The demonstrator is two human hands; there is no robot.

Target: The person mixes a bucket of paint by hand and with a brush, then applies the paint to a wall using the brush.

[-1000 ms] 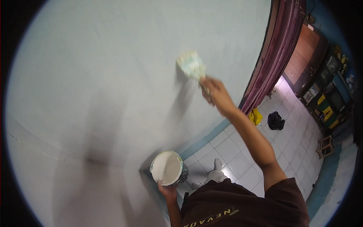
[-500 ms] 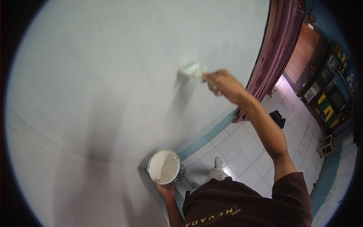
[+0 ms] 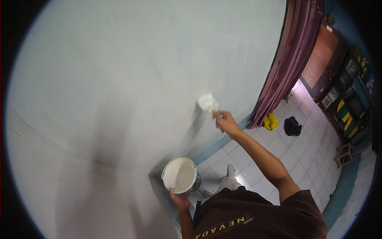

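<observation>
A paintbrush [image 3: 207,102] with a wide, paint-covered head is gripped by its handle in my right hand [image 3: 226,124]. Its bristles are at the pale wall [image 3: 151,71]; whether they press on it I cannot tell. My left hand [image 3: 180,200] holds a bucket [image 3: 197,184] at its near rim, fingers curled round the edge. White paint [image 3: 187,173] lies inside the bucket, and smears coat its inner wall and rim. The bucket's underside is hidden.
A purple curtain [image 3: 280,71] hangs at the wall's right end. On the tiled floor [image 3: 254,163] lie a yellow bag [image 3: 271,122] and a black bag [image 3: 292,126]. A wooden stool [image 3: 343,155] and a dark cabinet [image 3: 338,95] stand far right. A wall corner is left of the bucket.
My right hand and the paintbrush have moved down along the wall, and the brush now points more upward. The bucket has shifted slightly right in view. The yellow bag has come into sight.
</observation>
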